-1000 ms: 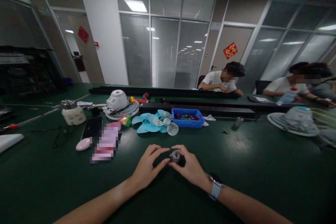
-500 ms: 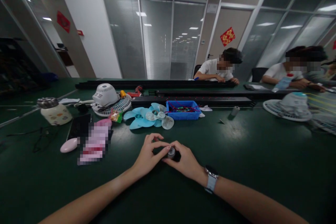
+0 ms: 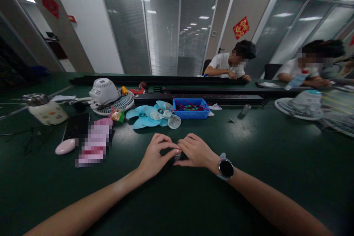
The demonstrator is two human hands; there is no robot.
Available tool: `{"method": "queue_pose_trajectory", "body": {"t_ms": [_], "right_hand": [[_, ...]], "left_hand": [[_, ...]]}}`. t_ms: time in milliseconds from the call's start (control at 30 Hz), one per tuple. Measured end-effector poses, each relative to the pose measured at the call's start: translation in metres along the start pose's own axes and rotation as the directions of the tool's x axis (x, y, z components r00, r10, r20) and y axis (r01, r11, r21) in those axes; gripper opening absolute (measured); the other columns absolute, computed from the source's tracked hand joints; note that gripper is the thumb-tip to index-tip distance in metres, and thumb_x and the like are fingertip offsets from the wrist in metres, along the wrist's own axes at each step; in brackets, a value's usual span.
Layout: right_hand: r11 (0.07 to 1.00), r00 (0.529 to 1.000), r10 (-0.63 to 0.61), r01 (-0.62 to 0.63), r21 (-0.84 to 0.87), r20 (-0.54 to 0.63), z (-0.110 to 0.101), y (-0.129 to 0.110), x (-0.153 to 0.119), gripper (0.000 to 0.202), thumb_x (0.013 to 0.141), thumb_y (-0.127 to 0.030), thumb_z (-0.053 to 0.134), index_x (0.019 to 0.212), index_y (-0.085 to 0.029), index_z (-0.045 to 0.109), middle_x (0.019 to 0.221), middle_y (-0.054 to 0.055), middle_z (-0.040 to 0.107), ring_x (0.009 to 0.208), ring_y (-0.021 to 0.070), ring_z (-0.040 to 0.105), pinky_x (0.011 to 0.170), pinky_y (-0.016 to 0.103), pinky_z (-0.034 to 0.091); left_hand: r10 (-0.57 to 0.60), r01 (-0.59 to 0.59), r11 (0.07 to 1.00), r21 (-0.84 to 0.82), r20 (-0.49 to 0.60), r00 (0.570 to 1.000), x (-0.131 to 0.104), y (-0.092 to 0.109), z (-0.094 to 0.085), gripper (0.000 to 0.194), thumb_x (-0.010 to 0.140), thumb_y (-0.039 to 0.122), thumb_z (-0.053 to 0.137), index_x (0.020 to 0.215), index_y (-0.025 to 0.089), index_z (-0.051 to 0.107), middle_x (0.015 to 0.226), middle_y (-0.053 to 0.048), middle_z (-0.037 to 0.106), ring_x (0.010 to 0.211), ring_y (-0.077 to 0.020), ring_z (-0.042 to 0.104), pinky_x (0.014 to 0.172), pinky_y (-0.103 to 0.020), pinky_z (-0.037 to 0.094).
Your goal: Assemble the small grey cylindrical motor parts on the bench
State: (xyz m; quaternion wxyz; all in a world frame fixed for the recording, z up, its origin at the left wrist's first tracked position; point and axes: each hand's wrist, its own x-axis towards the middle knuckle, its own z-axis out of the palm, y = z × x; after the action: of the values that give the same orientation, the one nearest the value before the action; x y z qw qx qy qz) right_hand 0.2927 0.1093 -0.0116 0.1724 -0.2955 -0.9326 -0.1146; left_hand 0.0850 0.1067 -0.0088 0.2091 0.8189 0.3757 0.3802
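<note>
Cylinder (image 3: 177, 158) before bin (image 3: 194, 114) and fan blades (image 3: 151, 113)

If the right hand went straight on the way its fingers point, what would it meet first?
Most likely the left hand: the right hand points across at its fingertips, by the small metal cylinder. Whether they already touch is hard to tell.

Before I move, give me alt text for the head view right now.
A person's left-hand grip and right-hand grip meet at a small metal cylinder, partly hidden, over a green table. Beyond lie blue fan blades and a blue bin of wires; people sit across the table.
</note>
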Motion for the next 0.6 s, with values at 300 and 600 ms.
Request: {"method": "queue_pose_trajectory", "body": {"t_ms": [300,600], "right_hand": [[0.994,0.993,-0.009,-0.004,-0.107,-0.119,0.014,-0.002,-0.003,0.055,0.092,-0.062,0.041,0.104,-0.011,0.062,0.096,0.011,0.07,0.085,0.0226,0.062,0.088,0.039,0.042],[0.999,0.995,0.028,-0.032,-0.041,-0.1,0.013,-0.003,-0.004,0.054,0.091,-0.062,0.044,0.107,-0.013,0.059,0.096,0.01,0.069,0.088,0.0225,0.062,0.091,0.039,0.039]], "left_hand": [[-0.021,0.021,1.0,-0.001,-0.084,0.996,-0.001,0.0,-0.002,0.012,0.087,0.033,0.067,0.092,0.027,0.075,0.089,-0.003,0.066,0.094,-0.0217,0.054,0.082,-0.036,0.045],[-0.17,0.179,0.957,0.229,-0.061,0.984,-0.022,-0.039,-0.009,0.022,0.087,0.044,0.063,0.092,0.028,0.077,0.085,-0.004,0.067,0.091,-0.0242,0.055,0.08,-0.039,0.044]]}}
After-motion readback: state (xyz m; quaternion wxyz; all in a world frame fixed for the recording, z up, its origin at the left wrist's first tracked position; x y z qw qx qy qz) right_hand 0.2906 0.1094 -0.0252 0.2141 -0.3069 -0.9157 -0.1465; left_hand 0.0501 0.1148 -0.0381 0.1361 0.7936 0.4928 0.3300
